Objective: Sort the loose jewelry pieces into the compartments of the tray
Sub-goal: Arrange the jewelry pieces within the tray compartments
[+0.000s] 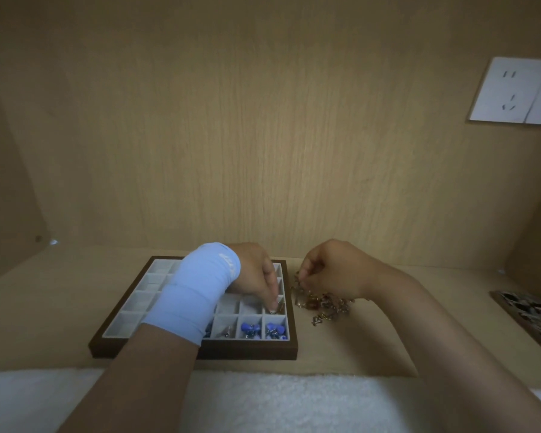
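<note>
A silvery piece (273, 311) was pinched by the left grip (256, 273) inside the brown-rimmed tray (247, 350). Golden jewelry (322, 304) was pinched by the right grip (331, 270).

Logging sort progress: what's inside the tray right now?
Blue pieces fill two near-right compartments of the tray, and a silvery piece sits beside them. The left hand touches a small piece in the cell behind. Its sleeve covers the middle cells.

Your tray (247, 350): dark wood-look frame, matt pale lining; the loose jewelry (322, 303) glints metallic; your wrist sleeve (200, 289) is smooth cloth
</note>
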Demonstrator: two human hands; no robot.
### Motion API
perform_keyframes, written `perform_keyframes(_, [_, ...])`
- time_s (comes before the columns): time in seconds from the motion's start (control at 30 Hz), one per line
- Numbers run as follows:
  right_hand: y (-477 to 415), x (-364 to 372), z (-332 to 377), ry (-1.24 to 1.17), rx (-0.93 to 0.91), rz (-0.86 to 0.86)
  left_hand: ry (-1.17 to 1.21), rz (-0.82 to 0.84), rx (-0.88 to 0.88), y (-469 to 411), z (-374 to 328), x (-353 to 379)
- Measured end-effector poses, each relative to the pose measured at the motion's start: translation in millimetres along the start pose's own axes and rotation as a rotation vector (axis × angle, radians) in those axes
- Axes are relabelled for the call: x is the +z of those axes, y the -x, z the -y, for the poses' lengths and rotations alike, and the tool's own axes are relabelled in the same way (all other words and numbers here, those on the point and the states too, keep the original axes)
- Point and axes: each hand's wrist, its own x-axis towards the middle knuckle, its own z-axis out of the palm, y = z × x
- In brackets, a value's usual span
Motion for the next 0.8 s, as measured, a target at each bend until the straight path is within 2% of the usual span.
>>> perform_keyframes(0.07, [-0.8, 2.9, 7.0, 0.002, -0.065, -0.015, -0.013, 0.000, 0.001, 1.7, -1.0, -0.7])
perform_keyframes(0.2, [2.9, 15.6, 21.3, 0.034, -0.116, 0.102, -0.054, -0.020, 0.000, 0.4, -2.5, 1.3])
perform_keyframes(0.4, [2.3, 24.0, 29.0, 0.180, -0.178, 0.052, -0.046, -0.052, 0.005, -1.5, -0.8, 4.9])
perform_keyframes(0.6, [-0.1, 13.7, 19.3, -0.002, -0.109, -0.022, 0.153, -0.091, 0.071, 1.3, 8.6, -1.4])
perform_keyframes(0.8, [-1.3, 22.6, 15.8, 0.011, -0.123, 0.075, 0.082, -0.115, 0.082, -4.1, 9.0, 5.2])
